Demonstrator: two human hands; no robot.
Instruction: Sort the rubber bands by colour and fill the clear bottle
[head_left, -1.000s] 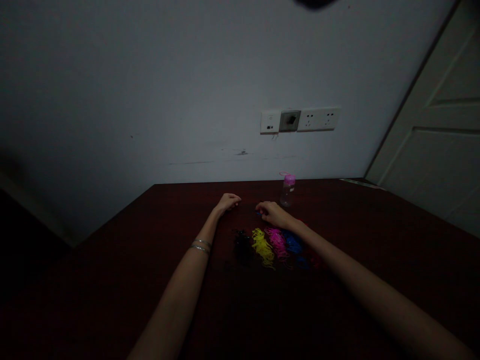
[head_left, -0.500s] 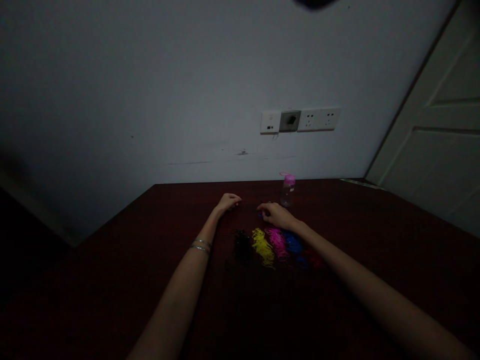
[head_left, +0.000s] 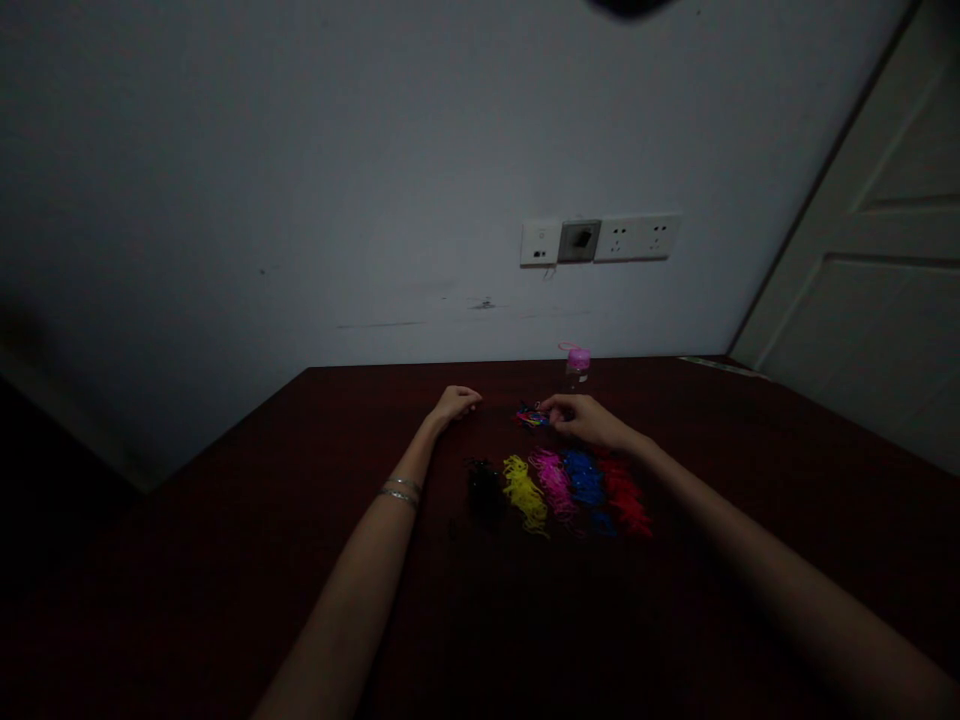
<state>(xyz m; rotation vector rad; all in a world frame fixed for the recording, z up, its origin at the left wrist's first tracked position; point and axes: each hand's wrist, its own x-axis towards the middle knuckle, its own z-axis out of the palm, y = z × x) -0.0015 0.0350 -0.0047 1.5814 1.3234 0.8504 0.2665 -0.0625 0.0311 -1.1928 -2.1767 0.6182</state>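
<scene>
My left hand (head_left: 457, 402) rests on the table with its fingers curled and pressed together; whether anything is in them is hidden. My right hand (head_left: 589, 418) is at the right edge of a small mixed pile of coloured strands (head_left: 531, 416), thin like rubber bands, its fingertips pinched together. What they pinch is too small to make out. Nearer to me, sorted heaps of such strands lie side by side: a black heap (head_left: 486, 490), a yellow heap (head_left: 526, 495), a pink heap (head_left: 553, 482), a blue heap (head_left: 584, 480) and a red heap (head_left: 625, 497).
A clear bottle with a pink lid (head_left: 578, 358) stands behind my right hand. The dark red-brown table (head_left: 300, 440) meets a pale wall with a row of sockets (head_left: 634, 238). A white door (head_left: 862, 260) is at the right. The light is dim.
My right hand has moved right, off the mixed pile, which now shows. The red heap, partly covered by my right arm before, is now uncovered. My left hand has stayed in place.
</scene>
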